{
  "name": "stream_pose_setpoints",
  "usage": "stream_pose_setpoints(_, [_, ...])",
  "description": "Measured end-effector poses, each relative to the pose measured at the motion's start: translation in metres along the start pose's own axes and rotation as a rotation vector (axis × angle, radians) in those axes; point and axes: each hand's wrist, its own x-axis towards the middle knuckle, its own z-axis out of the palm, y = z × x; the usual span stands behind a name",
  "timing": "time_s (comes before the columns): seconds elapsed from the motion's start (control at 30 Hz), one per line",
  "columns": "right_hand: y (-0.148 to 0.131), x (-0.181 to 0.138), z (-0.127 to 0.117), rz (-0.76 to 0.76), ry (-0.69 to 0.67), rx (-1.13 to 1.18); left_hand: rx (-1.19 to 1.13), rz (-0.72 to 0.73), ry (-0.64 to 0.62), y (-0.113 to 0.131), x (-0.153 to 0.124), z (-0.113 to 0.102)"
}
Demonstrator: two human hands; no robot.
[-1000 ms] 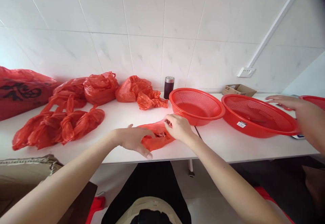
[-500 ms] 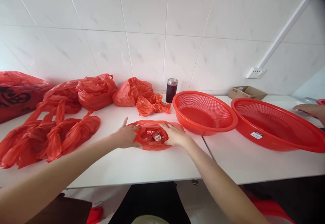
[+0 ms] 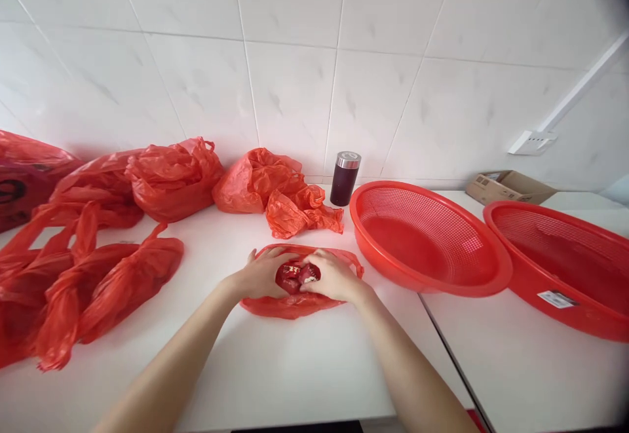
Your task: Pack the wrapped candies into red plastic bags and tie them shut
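Note:
In the middle of the white table point(image 3: 295, 367) lies a red plastic bag point(image 3: 295, 308), its mouth spread wide. Dark red wrapped packets point(image 3: 291, 282) with pale printed characters show inside it. My left hand point(image 3: 260, 274) reaches into the bag from the left, fingers curved round the packets on that side. From the right, my right hand point(image 3: 337, 277) closes on the packets, thumb and fingers beside one with a white mark. Some fingertips of both hands are hidden among the packets and the bag.
Several knotted red bags point(image 3: 132, 282) lie at left, with fuller bags point(image 3: 171, 181) behind. A crumpled red bag point(image 3: 299, 210) and a dark tumbler point(image 3: 344, 181) stand near the wall. Right are a red colander point(image 3: 427, 282), a larger red basin point(image 3: 580, 312) and a cardboard box point(image 3: 496, 189).
Both hands have moved inward from the bag's rim and closed round the packets. The view has tipped down and nearer; the other person's hand at far right is out of frame.

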Motion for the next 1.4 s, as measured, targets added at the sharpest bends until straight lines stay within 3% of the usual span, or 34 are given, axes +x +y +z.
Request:
stream_pose_setpoints(0.1, [0.01,0.002,0.003,0.066,0.049,0.145,-0.049,0.041,0.066,-0.018,-0.002,0.01])
stream_pose_setpoints(0.2, [0.009,0.001,-0.004,0.105,0.196,0.429,-0.092,0.064,0.094,-0.027,-0.003,0.011])
stream_pose_setpoints(0.27, [0.004,0.001,-0.008,0.122,0.298,0.62,-0.139,0.067,0.134,-0.027,-0.004,0.008])
stream_pose_setpoints(0.4, [-0.009,-0.003,-0.006,0.199,0.406,0.916,-0.278,0.062,0.341,-0.011,-0.013,-0.004])
stream_pose_setpoints(0.47, [-0.016,-0.006,0.0,0.208,0.405,1.031,-0.381,0.092,0.358,0.001,-0.017,-0.007])
stream_pose_setpoints(0.6, [-0.027,-0.011,0.008,0.201,0.294,1.151,-0.544,0.06,0.252,0.016,-0.019,-0.007])
stream_pose_setpoints(0.7, [-0.031,-0.012,0.008,0.22,0.263,1.124,-0.794,0.023,0.151,0.018,-0.02,-0.007])
stream_pose_setpoints(0.87, [-0.03,-0.015,0.007,0.187,0.262,1.145,-1.18,0.084,-0.073,0.016,-0.022,-0.008])
stream_pose_setpoints(1.0, [-0.026,-0.016,0.003,0.171,0.32,1.092,-1.196,0.055,-0.099,0.015,-0.021,-0.006])
stream_pose_setpoints(1.13, [-0.025,-0.016,-0.004,0.161,0.437,0.847,-1.214,0.049,-0.008,0.012,-0.02,-0.008])
stream_pose_setpoints(1.3, [-0.027,-0.016,0.001,-0.057,0.369,0.491,-1.17,0.003,0.0,0.012,-0.019,-0.003])
stream_pose_setpoints(1.4, [-0.019,-0.014,0.002,-0.012,0.335,0.304,-1.059,-0.083,-0.009,0.008,-0.015,0.005])
